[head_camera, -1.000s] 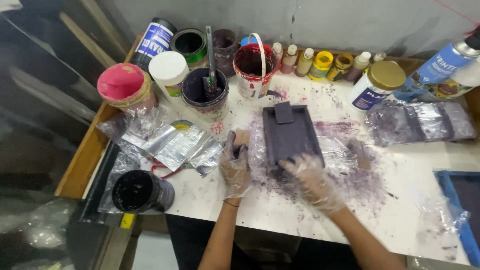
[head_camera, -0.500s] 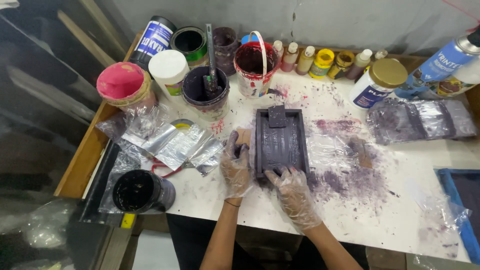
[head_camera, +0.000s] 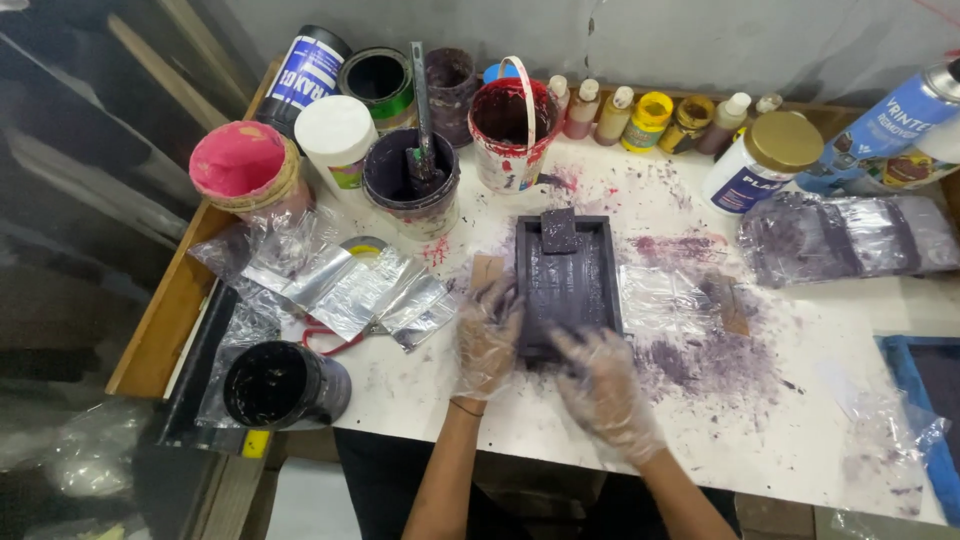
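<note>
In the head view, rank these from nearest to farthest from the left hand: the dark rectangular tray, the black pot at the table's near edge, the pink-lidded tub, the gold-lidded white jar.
Measured from the left hand:
1. Dark rectangular tray, touched by the hand, just to its right.
2. Black pot, to the left at the near edge.
3. Pink-lidded tub, far left, toward the back.
4. Gold-lidded white jar, back right, across the table.

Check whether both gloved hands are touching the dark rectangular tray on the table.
Touching. The head view shows the left hand lying against the near left edge of the dark rectangular tray, and the right hand with fingertips on its near end.
</note>
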